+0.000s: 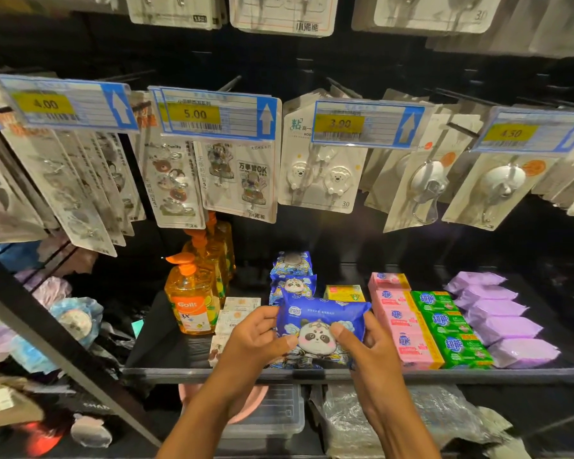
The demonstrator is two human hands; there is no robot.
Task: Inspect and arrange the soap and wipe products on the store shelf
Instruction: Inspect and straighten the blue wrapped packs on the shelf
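Both hands grip one blue panda wipe pack [322, 329], raised over the shelf front edge [312, 372]. Left hand [256, 339] is curled round the pack's left end, thumb on the front face near the panda print, other fingers behind. Right hand [368, 346] mirrors it on the right end, thumb pressed on the face, fingers wrapped under. Neither hand is slack; both are closed onto the pack.

Pack's long axis runs left-right, printed face tilted up toward the camera, so it sits between the two hands, equally near each. It hangs directly in front of and slightly above its own column: more panda packs [292, 276] lined up behind it, running back into the shelf. Likely step is inspection, then a push straight back and down into that column; no sideways shift looks needed.

Neighbours close by: pale boxed soaps [237, 313] just left of the left hand, orange soap pump bottles [193, 299] further left. Pink soap bars [401, 323] just beside the right hand, then green soap bars [451, 329], then lilac packs [501, 323]. A yellow box [343, 292] sits behind the held pack.

Farther up: hanging hook cards [322, 180] and price tags [365, 124].
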